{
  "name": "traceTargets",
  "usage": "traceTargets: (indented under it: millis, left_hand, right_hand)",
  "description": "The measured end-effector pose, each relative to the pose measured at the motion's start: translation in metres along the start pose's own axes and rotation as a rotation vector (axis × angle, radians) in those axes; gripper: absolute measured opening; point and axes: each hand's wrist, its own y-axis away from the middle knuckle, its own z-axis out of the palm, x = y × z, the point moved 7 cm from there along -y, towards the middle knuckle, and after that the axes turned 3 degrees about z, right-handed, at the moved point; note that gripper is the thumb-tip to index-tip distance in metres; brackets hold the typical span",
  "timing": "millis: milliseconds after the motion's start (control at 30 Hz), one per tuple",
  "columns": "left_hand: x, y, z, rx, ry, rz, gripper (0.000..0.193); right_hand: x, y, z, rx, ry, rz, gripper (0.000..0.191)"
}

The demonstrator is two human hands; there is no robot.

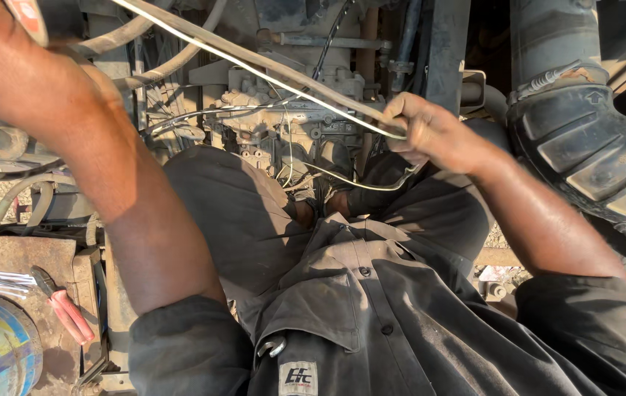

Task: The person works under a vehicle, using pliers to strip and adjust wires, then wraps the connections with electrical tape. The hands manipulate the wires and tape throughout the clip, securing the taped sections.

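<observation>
One right hand (430, 132) grips a pale strap (269, 66) (engine (291, 125) behind).

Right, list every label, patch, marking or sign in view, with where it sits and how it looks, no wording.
Small rectangular cloth patch: on the dark grey work shirt's chest, bottom centre; white ground, dark lettering, thin red line.
Raised moulded arrow marking: on the black ribbed rubber hose elbow, upper right; same black as the hose.
Red and white label edge: top left corner, above the left arm, mostly cut off.
No screens or packages show.
</observation>
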Motion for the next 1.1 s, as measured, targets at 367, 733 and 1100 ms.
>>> traceTargets:
  millis: [367,733,1100]
  left_hand:
    - [0.029,0.018,0.015,-0.154,0.128,-0.173,0.019]
    - [0.032,0.063,0.095,-0.129,0.261,-0.386,0.023]
    - [0.046,0.086,0.113,-0.188,0.153,-0.422,0.02]
  right_hand:
    - [0.011,0.046,-0.018,-0.064,0.062,0.179,0.041]
    - [-0.091,-0.003,0.028,0.317,0.737,-0.138,0.073]
    - [-0.129,-0.077,0.116,0.008,0.191,-0.594,0.051]
